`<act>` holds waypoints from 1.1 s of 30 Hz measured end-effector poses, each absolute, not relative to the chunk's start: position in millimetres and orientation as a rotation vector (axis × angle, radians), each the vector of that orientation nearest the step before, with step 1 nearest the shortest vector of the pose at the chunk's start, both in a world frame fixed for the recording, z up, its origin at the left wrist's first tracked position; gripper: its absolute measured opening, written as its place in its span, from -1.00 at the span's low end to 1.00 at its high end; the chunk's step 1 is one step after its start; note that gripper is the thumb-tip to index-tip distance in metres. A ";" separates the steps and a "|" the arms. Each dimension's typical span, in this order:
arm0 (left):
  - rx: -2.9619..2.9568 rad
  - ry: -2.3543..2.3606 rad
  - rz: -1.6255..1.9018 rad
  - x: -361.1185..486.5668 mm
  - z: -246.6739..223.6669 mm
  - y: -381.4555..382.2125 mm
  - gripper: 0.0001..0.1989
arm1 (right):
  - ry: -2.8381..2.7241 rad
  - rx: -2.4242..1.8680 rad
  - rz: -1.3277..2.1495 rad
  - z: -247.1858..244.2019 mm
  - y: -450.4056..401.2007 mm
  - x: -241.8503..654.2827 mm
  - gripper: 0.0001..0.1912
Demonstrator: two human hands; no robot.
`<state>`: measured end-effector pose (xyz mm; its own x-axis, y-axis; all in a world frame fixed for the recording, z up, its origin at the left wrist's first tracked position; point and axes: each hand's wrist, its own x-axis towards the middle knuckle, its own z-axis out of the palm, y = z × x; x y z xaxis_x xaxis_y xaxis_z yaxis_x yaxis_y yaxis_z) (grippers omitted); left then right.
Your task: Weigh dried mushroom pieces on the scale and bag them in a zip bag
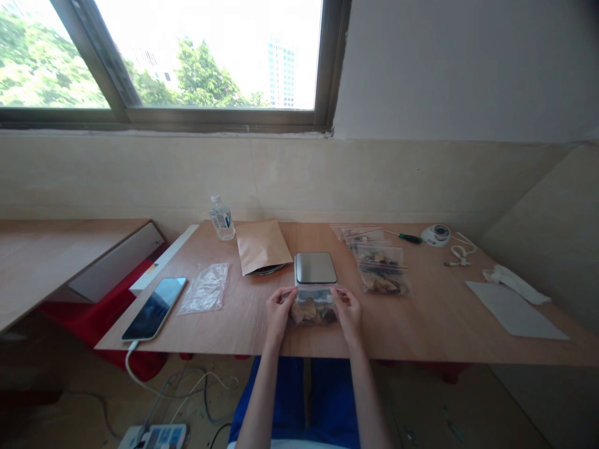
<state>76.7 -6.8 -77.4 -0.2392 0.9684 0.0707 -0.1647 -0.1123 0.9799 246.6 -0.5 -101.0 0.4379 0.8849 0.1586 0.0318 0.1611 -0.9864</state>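
Note:
Between my two hands is a clear zip bag (311,312) with brown, dried-looking pieces inside, near the table's front edge. My left hand (279,310) pinches its upper left corner, and my right hand (347,308) pinches the upper right corner. Just beyond the bag sits a small digital scale (316,267) with a bare metal plate. A brown paper pouch (262,245), its dark mouth facing me, lies to the left of the scale. On the right, several filled zip bags (384,279) overlap in a row.
Left on the table (435,324) are a phone (155,308) on a cable, a flat plastic bag (206,288) and a water bottle (222,219). Rightward lie a green-handled screwdriver (410,238), a white dome camera (435,235), a white sheet (515,310) and a crumpled white cloth (515,284).

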 end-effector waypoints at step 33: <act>1.169 1.198 1.492 78.5 -69.2 -11.3 -0.79 | -1.071 -1.166 0.911 -86.2 -8.9 242.0 -0.75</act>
